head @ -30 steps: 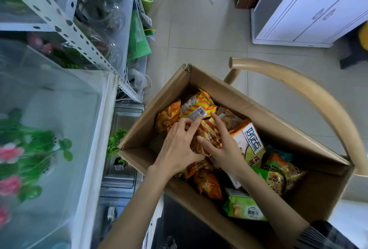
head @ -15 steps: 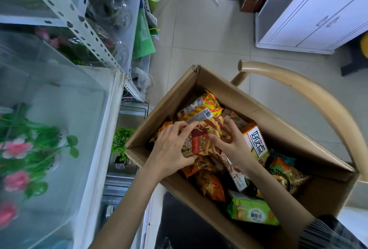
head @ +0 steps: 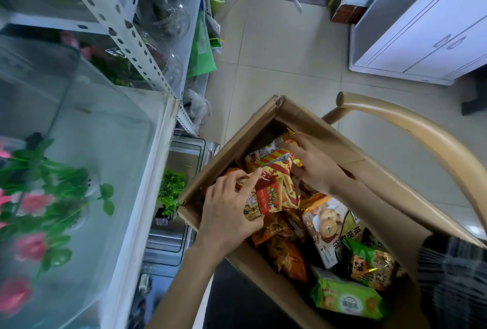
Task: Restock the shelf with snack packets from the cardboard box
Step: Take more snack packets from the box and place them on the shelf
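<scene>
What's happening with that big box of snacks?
A person has both hands inside the cardboard box, which is full of snack packets. The left hand grips the lower end of a yellow-and-red striped packet, and the right hand holds its top end. The packet is not yet out of the box. Other packets, like a green packet, lie lower down. The metal shelf stands to the left.

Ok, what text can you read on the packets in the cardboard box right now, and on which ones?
"饼": cream biscuit packet, last in a row of large characters; the others are blurred.
Red and yellow striped fries packet: print too blurred.
Green biscuit packet: oval logo too small.
</scene>
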A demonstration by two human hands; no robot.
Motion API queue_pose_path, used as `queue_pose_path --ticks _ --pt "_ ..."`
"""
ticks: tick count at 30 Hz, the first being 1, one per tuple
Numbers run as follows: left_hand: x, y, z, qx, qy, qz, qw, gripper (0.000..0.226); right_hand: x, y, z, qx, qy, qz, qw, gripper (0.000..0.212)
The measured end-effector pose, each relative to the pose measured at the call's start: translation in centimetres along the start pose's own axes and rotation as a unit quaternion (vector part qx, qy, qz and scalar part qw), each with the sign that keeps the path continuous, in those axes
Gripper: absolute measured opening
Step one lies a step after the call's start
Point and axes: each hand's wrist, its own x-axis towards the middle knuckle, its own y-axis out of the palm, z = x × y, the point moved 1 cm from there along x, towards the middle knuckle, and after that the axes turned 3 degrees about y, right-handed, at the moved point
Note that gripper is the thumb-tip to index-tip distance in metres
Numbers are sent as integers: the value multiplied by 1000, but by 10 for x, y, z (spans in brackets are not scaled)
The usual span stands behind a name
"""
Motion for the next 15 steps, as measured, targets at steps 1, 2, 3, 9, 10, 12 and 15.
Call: queue_pose_path --ticks 1,2,3,9,10,12,15 --pt "-1 -1 0 -1 -17 -10 1000 91 6 2 -4 -40 -14 31 999 56" --pt "-1 -1 -1 -2 -38 -21 999 91 12 5 -9 -70 -21 56 996 62" --pt "-2 -1 -2 -2 -61 -35 997 91 17 7 -14 -87 -21 77 993 69" --pt "0 0 -3 -22 -175 -96 980 91 28 21 -33 -177 -20 147 973 100" --pt "1 0 -3 -18 -178 -99 979 91 29 22 -35 -197 -23 146 969 102" --pt "2 1 -4 -14 -179 -101 978 90 30 23 -36 -224 -29 139 964 103" --pt "1 1 -5 -17 -180 -102 978 91 32 28 -34 -253 -26 135 958 103"
